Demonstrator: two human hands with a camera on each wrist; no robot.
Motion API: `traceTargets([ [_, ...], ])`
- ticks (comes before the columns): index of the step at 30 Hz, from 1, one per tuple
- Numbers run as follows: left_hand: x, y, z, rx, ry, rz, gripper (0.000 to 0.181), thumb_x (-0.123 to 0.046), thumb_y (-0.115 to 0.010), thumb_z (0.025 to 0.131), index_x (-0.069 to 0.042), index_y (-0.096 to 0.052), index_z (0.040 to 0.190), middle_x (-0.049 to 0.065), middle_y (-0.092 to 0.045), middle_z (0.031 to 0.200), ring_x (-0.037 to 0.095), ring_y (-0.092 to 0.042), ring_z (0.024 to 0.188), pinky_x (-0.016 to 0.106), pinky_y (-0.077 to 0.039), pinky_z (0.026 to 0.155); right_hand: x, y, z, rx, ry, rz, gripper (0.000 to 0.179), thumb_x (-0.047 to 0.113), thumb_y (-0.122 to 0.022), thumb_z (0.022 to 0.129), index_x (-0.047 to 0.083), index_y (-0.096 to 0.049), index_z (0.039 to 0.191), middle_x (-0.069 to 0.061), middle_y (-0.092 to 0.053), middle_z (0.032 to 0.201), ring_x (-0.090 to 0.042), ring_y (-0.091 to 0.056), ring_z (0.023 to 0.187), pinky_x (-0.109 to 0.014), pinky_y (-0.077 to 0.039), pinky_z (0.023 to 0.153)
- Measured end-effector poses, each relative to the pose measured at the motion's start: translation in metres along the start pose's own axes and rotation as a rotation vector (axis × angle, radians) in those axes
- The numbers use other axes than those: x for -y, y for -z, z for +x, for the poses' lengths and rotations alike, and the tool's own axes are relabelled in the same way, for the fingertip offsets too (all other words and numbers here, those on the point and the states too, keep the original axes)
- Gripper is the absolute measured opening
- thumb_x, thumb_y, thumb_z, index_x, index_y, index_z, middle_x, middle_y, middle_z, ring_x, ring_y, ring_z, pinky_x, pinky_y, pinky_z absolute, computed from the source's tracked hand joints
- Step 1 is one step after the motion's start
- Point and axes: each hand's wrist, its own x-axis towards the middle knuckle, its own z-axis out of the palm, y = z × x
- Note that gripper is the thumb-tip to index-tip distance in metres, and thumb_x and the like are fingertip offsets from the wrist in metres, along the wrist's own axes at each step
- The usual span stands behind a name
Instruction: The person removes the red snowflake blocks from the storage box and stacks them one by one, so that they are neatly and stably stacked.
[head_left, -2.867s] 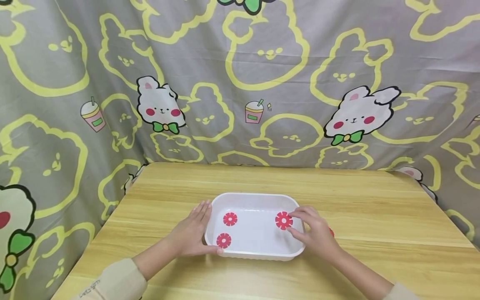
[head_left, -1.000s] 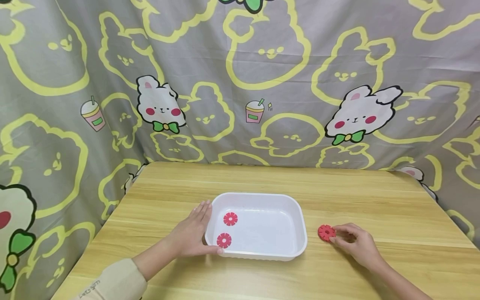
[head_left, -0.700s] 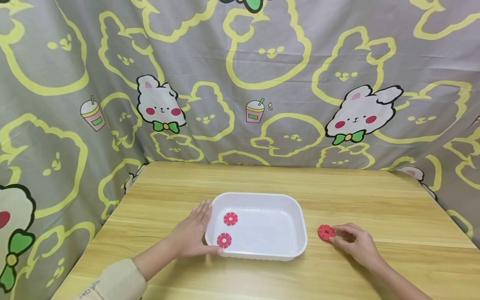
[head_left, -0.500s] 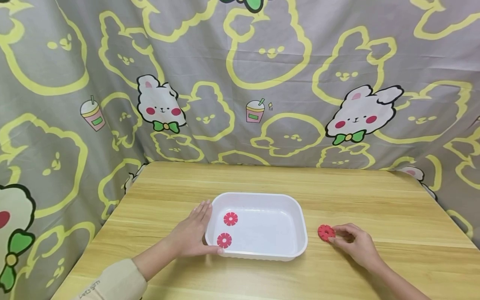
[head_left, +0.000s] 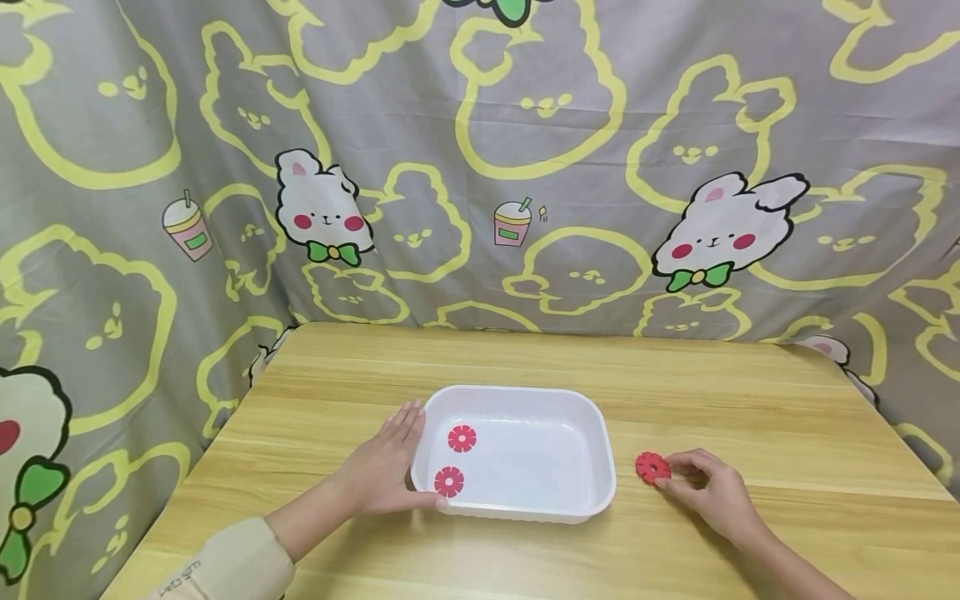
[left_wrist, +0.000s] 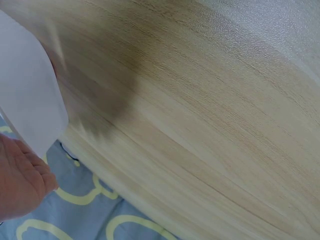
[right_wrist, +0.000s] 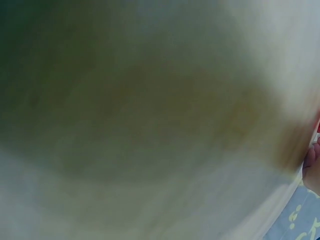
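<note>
A white rectangular tray point(head_left: 525, 514) stands on the table, with a red notched disc point(head_left: 462, 427) and a second red notched disc point(head_left: 449, 471) flat at its left end. My left hand point(head_left: 386, 462) rests against the tray's left side, fingers straight along the wall and thumb at the near rim. Right of the tray, my right hand point(head_left: 708, 487) pinches a red notched disc point(head_left: 647, 468) between thumb and fingers, low over the table. That disc looks thick, like a small stack. In the right wrist view only a sliver of the hand point(right_wrist: 312, 170) shows.
The wood-grain table point(head_left: 360, 358) reaches back to a grey curtain point(head_left: 420, 100) with yellow rabbit outlines, which also hangs along both sides. In the left wrist view the tray wall point(left_wrist: 30, 80) juts in at the left.
From over the tray's right part, my right hand has moved right with a red disc to where another red piece showed on the table. It then stays nearly still. My left hand stays put.
</note>
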Motion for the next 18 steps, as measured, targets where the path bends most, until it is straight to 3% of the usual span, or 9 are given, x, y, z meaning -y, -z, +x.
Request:
traceTargets([
  [11, 0.000, 0.000, 0.000, 0.000, -0.006, 0.000, 0.114, -0.074, -0.055, 0.070, 0.010, -0.026, 0.142, 0.027, -0.022, 0.150, 0.039, -0.022, 0.140, 0.046, -0.028, 0.113, 0.000, 0.003, 0.001, -0.002, -0.002, 0.013, 0.022, 0.005, -0.079, 0.069, 0.004, -0.069, 0.089, -0.004, -0.065, 0.080, 0.011, -0.052, 0.072, -0.011, -0.049, 0.060],
  [18, -0.001, -0.001, 0.000, 0.002, -0.008, -0.004, 0.114, -0.074, -0.055, 0.071, 0.010, -0.025, 0.142, 0.027, -0.022, 0.150, 0.039, -0.022, 0.140, 0.046, -0.027, 0.113, 0.014, 0.015, 0.014, -0.080, 0.053, 0.046, 0.014, 0.000, -0.071, 0.077, -0.001, -0.069, 0.090, 0.004, -0.063, 0.081, 0.014, -0.049, 0.075, -0.005, -0.045, 0.064],
])
